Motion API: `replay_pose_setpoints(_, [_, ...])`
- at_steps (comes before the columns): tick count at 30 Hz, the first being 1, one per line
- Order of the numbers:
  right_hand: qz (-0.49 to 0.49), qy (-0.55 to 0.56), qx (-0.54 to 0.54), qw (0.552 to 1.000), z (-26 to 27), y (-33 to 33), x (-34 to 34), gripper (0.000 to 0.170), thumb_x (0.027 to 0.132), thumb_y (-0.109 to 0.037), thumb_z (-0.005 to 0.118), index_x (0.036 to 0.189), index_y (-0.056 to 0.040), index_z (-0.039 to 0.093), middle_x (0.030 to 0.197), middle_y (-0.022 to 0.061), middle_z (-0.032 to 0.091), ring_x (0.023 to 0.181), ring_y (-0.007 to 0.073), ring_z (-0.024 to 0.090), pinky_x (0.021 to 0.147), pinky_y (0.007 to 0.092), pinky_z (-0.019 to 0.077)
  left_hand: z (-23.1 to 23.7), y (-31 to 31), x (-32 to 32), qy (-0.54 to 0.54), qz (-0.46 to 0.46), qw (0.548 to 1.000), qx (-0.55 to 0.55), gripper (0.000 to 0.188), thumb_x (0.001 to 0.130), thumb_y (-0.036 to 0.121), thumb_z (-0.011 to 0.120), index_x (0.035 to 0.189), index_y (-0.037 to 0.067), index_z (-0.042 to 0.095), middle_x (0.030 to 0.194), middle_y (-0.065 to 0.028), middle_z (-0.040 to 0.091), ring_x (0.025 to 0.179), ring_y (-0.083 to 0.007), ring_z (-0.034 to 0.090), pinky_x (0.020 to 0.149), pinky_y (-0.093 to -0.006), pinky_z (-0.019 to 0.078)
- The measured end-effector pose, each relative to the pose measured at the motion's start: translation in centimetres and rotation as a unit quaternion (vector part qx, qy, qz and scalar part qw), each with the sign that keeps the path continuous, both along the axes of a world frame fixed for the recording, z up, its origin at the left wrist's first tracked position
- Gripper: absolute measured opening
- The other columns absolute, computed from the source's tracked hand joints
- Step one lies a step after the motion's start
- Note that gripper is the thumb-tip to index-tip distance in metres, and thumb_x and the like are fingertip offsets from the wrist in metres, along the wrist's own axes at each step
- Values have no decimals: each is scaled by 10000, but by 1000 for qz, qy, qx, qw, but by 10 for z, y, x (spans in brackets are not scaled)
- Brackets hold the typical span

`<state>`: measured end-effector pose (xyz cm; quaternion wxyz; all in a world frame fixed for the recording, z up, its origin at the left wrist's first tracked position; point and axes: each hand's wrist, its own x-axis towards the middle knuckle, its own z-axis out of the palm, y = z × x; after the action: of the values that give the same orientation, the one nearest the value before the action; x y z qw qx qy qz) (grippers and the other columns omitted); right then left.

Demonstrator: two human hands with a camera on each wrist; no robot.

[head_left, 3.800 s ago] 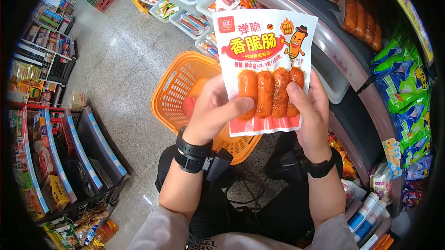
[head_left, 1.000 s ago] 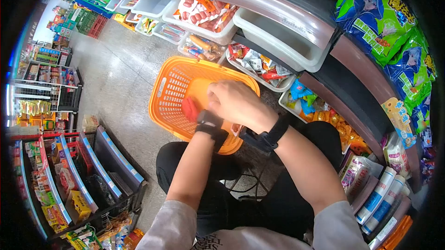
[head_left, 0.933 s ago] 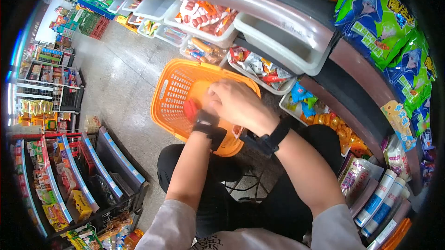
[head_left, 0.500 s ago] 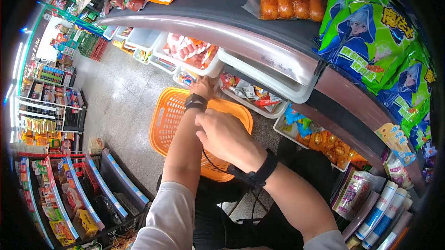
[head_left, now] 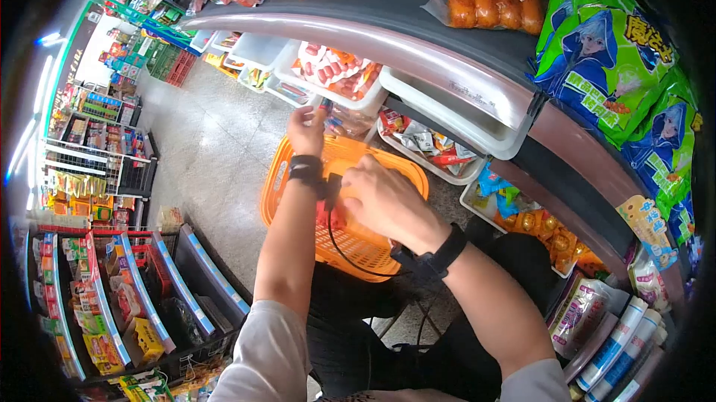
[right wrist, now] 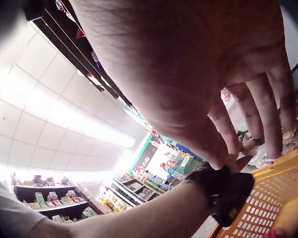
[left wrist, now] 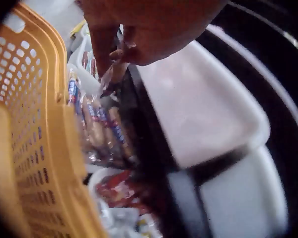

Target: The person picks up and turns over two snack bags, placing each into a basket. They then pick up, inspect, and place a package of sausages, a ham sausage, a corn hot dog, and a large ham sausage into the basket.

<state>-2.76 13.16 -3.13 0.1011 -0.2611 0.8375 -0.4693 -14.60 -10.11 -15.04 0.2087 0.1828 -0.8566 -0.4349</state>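
Note:
Past the far rim of the orange basket (head_left: pixel 373 154), my left hand (head_left: pixel 306 132) pinches a small clear-wrapped packet (left wrist: pixel 109 82) by its end; in the left wrist view it hangs over a bin of wrapped sausages (left wrist: pixel 102 126). My right hand (head_left: pixel 388 204) hovers above the basket, fingers loosely bent and nothing in them; in the right wrist view the fingers of this hand (right wrist: pixel 188 64) spread apart. A red item (head_left: pixel 326 215) lies inside the basket, partly hidden by my left wrist.
White bins of snacks (head_left: pixel 429 145) line the shelf foot beyond and right of the basket. A curved shelf edge (head_left: pixel 462 89) juts above them, with green snack bags (head_left: pixel 597 66) at right. A low rack (head_left: pixel 134 290) stands left, across the grey floor (head_left: pixel 216 141).
Both hands held a sausage pack at first; later they were over the basket. My left hand then reached to the bins and has since risen slightly with a packet. The view has shifted.

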Motion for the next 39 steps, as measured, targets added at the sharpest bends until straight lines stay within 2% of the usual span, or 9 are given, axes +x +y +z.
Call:
replay_pose_setpoints(2, [-7,71,-15,997,-7,1,-1,208,797,-122,645,933,28,599,971,247,570,850,408,620,756,474,512,27,-11,23,6,55,950,308,332,854,10,613,1171,-18,521,911,-103,620,741,-185,641,599,-269,532])
replay_pose_setpoints(9, [-13,37,-53,998,14,9,-7,488,866,-237,655,1250,-18,450,1129,172,552,944,237,628,802,366,509,121,13,133,101,15,918,382,425,870,-38,544,1283,-20,443,877,-41,563,695,-143,613,604,-256,534])
replay_pose_setpoints(12, [-24,-171,-95,980,24,5,-10,485,902,-272,634,1271,-29,434,1197,160,547,994,193,610,842,355,492,126,40,161,129,-52,910,390,484,854,-40,559,1322,-3,440,835,16,507,694,-93,566,633,-204,482])
replay_pose_setpoints(14, [15,-269,-328,905,22,2,-14,443,921,-285,623,1264,-57,459,1215,103,555,1055,147,575,883,327,465,127,48,167,124,-156,905,377,532,828,-38,583,1338,1,435,853,23,487,724,-77,541,656,-205,466])
replay_pose_setpoints(19, [6,-350,-430,832,31,12,-24,313,853,-137,705,1120,-43,572,1036,35,634,969,102,605,812,268,505,150,55,167,67,-268,873,403,632,788,56,695,1354,8,418,981,-9,519,906,-115,558,750,-254,510])
replay_pose_setpoints(23, [16,-348,-424,836,39,11,-22,330,836,-100,712,1127,-40,568,1044,45,631,963,115,608,810,270,512,145,49,162,51,-250,856,449,559,805,97,715,1302,14,473,1255,-77,539,1037,-161,577,801,-273,512])
replay_pose_setpoints(32, [54,-351,-427,832,45,14,-24,565,868,-143,666,1346,-39,383,1212,191,568,1084,240,598,840,326,542,154,43,176,134,-182,845,484,452,766,-9,729,1189,1,567,1077,-60,635,992,-140,603,869,-281,486])
replay_pose_setpoints(35, [137,-340,-570,736,49,20,-24,475,878,-134,647,1312,-50,474,1229,208,573,1171,273,548,933,382,495,153,41,178,161,-172,818,525,481,755,65,771,1189,11,568,1103,-76,636,979,-157,618,876,-294,489])
replay_pose_setpoints(39, [106,-262,-512,811,32,29,-18,385,877,-147,652,1232,-64,527,1237,208,571,1184,277,540,985,426,458,151,40,181,192,-195,771,575,454,782,170,772,1174,33,590,1135,-114,633,1017,-212,621,896,-348,490])
